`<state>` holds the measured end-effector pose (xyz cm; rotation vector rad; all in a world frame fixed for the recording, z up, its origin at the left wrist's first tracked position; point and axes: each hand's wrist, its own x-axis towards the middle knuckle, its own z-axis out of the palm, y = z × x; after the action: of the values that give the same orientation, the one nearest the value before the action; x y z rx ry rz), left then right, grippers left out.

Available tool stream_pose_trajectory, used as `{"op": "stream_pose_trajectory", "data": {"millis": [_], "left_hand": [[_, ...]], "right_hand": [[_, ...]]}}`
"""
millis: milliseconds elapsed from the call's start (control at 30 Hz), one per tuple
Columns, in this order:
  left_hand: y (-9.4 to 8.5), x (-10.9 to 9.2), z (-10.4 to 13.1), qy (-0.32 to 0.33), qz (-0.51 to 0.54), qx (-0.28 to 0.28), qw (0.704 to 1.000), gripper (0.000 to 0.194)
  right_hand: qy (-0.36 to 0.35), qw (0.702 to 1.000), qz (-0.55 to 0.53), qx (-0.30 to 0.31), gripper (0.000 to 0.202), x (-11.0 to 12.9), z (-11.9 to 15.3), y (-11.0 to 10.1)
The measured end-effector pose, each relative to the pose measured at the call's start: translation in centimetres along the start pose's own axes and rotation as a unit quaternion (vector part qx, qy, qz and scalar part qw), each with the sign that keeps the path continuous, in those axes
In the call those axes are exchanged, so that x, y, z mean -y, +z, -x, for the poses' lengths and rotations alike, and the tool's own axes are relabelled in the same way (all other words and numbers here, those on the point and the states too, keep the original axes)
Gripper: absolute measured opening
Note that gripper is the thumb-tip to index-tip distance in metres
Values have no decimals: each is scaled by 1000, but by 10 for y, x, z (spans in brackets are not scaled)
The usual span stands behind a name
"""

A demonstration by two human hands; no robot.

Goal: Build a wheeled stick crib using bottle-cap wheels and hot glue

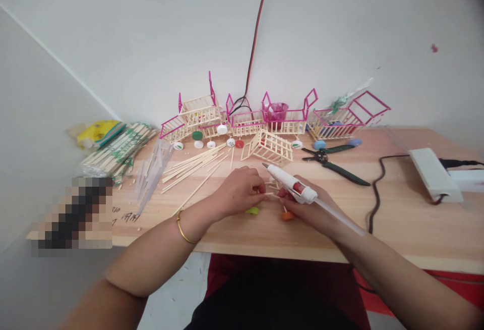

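Observation:
My left hand (240,191), a gold bangle at its wrist, is closed, thumb and fingers pinching the end of a small wooden stick (268,194). My right hand (312,209) is closed around a white hot glue gun (289,181), whose nozzle points up and left; a clear glue stick (340,217) juts from its back. Right fingertips also touch the small stick pieces between the hands. Beneath them are a lime-green bottle cap (252,211) and an orange bottle cap (288,216). The fingers partly hide this small stick assembly.
Several stick-built carts (247,125) with pink edges and cap wheels line the wall. A bare stick frame (269,147) stands before them. Loose sticks (194,166), clear glue sticks (153,173) and bagged sticks (121,151) lie left. Green-handled cutters (335,163) and a white power strip (434,174) are right.

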<state>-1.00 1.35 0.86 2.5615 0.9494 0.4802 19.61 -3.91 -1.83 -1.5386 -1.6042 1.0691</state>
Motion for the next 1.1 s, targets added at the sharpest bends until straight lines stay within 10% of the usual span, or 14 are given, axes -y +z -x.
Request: {"op": "stream_pose_trajectory", "data": {"millis": [1100], "left_hand": [[-1, -3, 0, -9, -19, 8, 1000, 7]], "right_hand": [[-17, 1000, 3, 25, 14, 5, 4, -3]]}}
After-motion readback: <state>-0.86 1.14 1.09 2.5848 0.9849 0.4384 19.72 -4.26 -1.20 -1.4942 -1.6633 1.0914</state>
